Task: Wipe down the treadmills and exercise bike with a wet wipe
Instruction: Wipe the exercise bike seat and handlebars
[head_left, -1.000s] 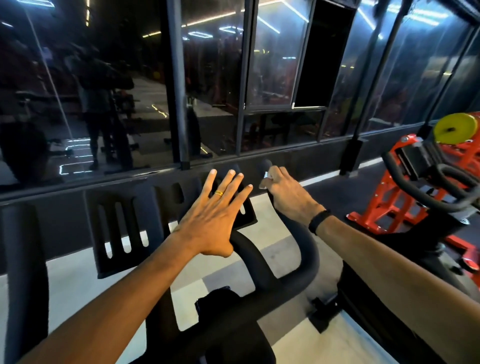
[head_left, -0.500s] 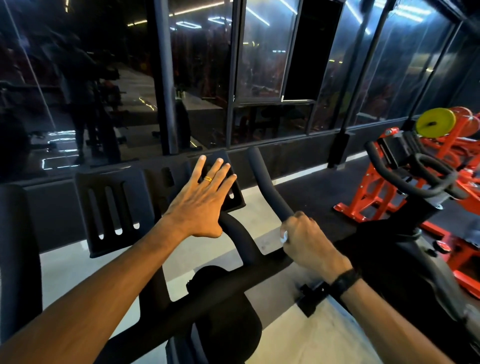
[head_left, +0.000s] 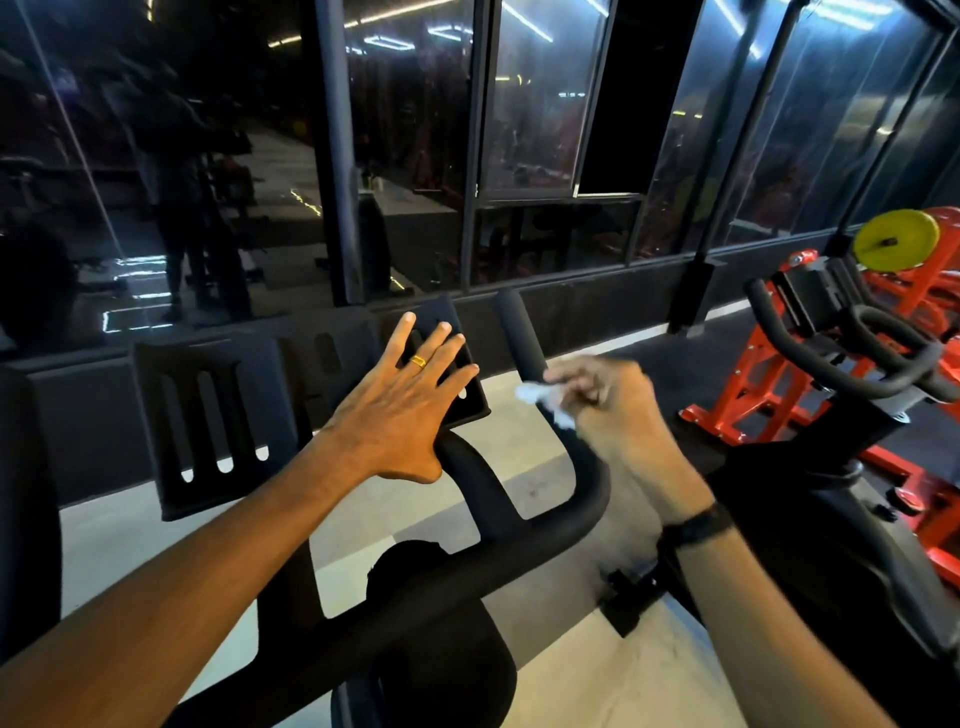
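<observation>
Handlebar: black padded bar (head_left: 524, 540) of the exercise bike (head_left: 441, 649), nearest the camera, curving up on the right into an upright horn (head_left: 519, 332).
Right hand: right hand (head_left: 618, 410) blurred, fingers curled round the horn's lower part just below its tip — a black band (head_left: 696, 527) sits on the wrist.
Wet wipe: white wet wipe (head_left: 543, 397) bunched under the right hand's fingers, pressed against the horn on the side facing the other hand.
Left hand: left hand (head_left: 405, 410) held flat with fingers straight and slightly spread, gripping nothing; its heel lies over the inner handlebar loop, left of the wipe, and a gold ring (head_left: 418, 361) shows on one finger.
Console tray: black slotted panel (head_left: 208, 421) behind and left of the flat hand — whether the fingertips touch its right section I cannot tell.
Second bike: another black bike (head_left: 852, 364) well to the right of the gripping hand.
Red frame: orange-red machine (head_left: 769, 395) beyond it, with a yellow disc (head_left: 896, 239) on top.
Windows: dark glass wall (head_left: 524, 104) farthest back.
</observation>
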